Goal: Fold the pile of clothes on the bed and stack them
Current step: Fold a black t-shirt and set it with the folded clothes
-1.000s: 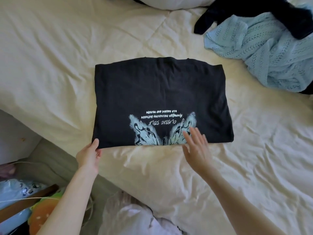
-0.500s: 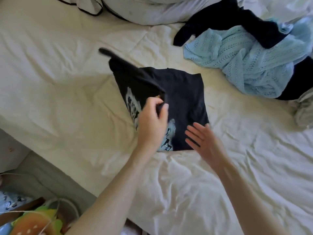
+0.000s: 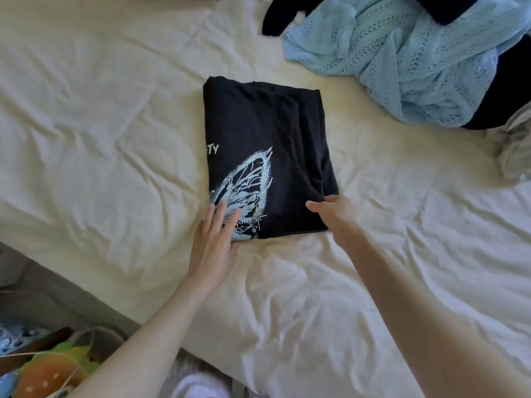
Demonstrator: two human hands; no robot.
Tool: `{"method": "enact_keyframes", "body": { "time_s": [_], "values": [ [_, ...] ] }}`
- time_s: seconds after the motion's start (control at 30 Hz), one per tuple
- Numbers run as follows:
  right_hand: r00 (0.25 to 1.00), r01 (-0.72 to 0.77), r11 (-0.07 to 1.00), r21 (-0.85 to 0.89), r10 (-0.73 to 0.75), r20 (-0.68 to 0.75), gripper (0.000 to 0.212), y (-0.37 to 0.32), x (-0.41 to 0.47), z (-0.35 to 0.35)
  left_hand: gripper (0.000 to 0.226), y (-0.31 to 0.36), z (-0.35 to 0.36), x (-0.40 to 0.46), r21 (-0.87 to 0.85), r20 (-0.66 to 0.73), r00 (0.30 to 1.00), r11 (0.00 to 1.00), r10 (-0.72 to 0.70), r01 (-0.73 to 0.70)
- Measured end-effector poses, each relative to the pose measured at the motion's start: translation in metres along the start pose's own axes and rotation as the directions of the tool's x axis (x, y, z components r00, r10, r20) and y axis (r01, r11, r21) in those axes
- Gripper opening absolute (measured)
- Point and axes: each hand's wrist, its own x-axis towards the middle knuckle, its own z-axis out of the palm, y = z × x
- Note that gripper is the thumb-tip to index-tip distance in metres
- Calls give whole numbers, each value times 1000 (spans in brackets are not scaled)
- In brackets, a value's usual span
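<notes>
two hands meet the folded black t-shirt (image 3: 267,145) on the bed (image 3: 100,139). left hand (image 3: 214,245) lies flat, fingers (image 3: 221,216) straight, on its near left corner. right hand (image 3: 337,215) pinches its near right corner.

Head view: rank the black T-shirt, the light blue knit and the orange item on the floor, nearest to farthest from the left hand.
From the left hand:
1. Black T-shirt, under its fingers.
2. Orange item, lower left, off the bed.
3. Light blue knit, upper right.

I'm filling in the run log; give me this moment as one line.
step: folding | black T-shirt: folded on bed sheet | left hand: flat on it | right hand: pinching corner | blue knit: unfolded
</notes>
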Motion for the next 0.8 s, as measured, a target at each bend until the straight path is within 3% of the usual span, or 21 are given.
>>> {"method": "enact_keyframes", "body": {
  "time_s": [0.1, 0.27, 0.37, 0.5, 0.7, 0.8],
  "values": [
    [988, 122, 992, -32, -124, -88, 36, -3, -2, 0, 62, -4, 5, -2, -3, 25, 1000, 1000, 6, -6],
    [928, 279, 952, -126, -302, -220, 21, 2, -9, -17, 67, 7, 9, 1, -20, -44, 997, 998, 60, -61],
    [944, 187, 977, -103, -207, -256, 14, 21, 0, -31, 64, 7, 17, 1, -1, -10, 998, 998, 68, -68],
    [981, 68, 997, 26, -62, -186, 7, 41, 12, -37, 54, 4, 20, -2, -19, 7, 998, 998, 66, -66],
    [974, 43, 983, 178, -2, -226, 4, 50, 14, -31, 38, -3, 17, -7, -220, -123, 989, 974, -76, 48],
    [982, 25, 963, 268, 27, -189, 12, 48, 12, -29, 30, -5, 17, -12, -261, -163, 982, 964, -93, 48]
  ]
}}
